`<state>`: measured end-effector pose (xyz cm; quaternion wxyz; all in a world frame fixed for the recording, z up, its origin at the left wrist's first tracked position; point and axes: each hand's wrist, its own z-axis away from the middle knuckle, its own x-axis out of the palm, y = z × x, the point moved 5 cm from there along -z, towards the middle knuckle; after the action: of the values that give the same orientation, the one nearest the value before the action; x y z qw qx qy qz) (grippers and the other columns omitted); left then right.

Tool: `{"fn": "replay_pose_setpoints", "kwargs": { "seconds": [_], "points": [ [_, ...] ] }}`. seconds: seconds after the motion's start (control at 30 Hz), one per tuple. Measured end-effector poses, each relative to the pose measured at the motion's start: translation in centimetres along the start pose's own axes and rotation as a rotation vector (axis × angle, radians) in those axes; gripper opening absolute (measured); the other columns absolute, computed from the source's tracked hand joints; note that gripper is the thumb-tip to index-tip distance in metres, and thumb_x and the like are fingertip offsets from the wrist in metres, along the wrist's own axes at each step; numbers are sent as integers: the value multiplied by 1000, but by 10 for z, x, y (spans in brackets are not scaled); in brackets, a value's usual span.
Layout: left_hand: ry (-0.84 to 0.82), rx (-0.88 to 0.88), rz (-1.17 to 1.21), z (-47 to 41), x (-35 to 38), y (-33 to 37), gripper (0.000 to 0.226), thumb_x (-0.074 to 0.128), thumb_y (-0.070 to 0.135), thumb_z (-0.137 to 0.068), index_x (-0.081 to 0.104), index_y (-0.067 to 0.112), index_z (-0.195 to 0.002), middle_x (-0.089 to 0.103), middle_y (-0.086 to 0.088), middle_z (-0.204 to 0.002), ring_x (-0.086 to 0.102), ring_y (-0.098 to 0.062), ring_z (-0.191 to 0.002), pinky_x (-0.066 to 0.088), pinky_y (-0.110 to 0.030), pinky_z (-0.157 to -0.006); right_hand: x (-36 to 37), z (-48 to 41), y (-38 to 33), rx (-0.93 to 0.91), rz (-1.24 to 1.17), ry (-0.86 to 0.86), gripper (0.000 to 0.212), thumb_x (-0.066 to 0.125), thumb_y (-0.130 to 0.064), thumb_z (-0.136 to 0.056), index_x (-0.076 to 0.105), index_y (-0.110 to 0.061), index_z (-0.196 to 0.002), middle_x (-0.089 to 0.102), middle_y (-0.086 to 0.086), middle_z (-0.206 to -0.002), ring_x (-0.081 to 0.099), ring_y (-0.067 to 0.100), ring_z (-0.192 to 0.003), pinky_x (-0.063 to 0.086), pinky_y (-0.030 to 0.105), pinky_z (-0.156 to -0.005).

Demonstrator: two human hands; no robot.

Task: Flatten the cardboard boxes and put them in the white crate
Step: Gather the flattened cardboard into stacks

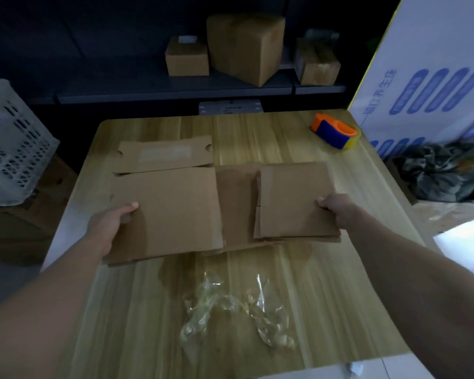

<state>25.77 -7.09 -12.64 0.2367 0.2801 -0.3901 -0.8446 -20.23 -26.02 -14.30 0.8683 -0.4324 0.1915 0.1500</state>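
A flattened brown cardboard box lies spread over the middle of the wooden table, its flaps folded flat. My left hand grips its left edge, thumb on top. My right hand grips its right edge, where a smaller folded panel lies on top. The white crate with a latticed wall stands off the table at the far left.
An orange and blue tape dispenser sits at the table's back right. Crumpled clear tape lies near the front. Three closed cardboard boxes stand on a dark shelf behind. A white printed carton stands at the right.
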Motion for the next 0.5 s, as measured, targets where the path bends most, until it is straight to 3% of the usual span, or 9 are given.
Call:
{"fn": "replay_pose_setpoints", "kwargs": {
  "seconds": [0.1,0.2,0.37,0.5],
  "points": [
    [-12,8,-37,-1,21,1,31,77,37,-72,64,10,-79,63,-11,-101,57,-29,-94,45,-38,-85,-16,-13,26,76,-67,53,39,63,-14,-92,53,8,-123,57,19,-118,54,30,-109,42,45,-103],
    [-31,16,-57,-2,38,5,32,75,36,-74,60,8,-71,61,-12,-97,55,-28,-87,41,-35,-76,-26,-21,38,126,-83,43,37,60,-15,-93,53,7,-122,53,12,-96,49,25,-96,42,43,-100],
    [-55,10,-96,-1,57,11,33,77,37,-72,62,7,-71,63,-12,-98,58,-29,-92,44,-37,-82,-36,-36,43,81,-10,-38,40,51,-13,-96,50,2,-132,53,2,-88,49,20,-94,45,33,-86],
    [-62,17,-101,-1,71,16,33,77,38,-71,63,8,-72,63,-11,-93,59,-30,-88,48,-39,-84,-52,-45,46,107,22,27,37,54,-15,-97,51,7,-126,47,13,-105,48,29,-102,42,38,-94]
  ]
}}
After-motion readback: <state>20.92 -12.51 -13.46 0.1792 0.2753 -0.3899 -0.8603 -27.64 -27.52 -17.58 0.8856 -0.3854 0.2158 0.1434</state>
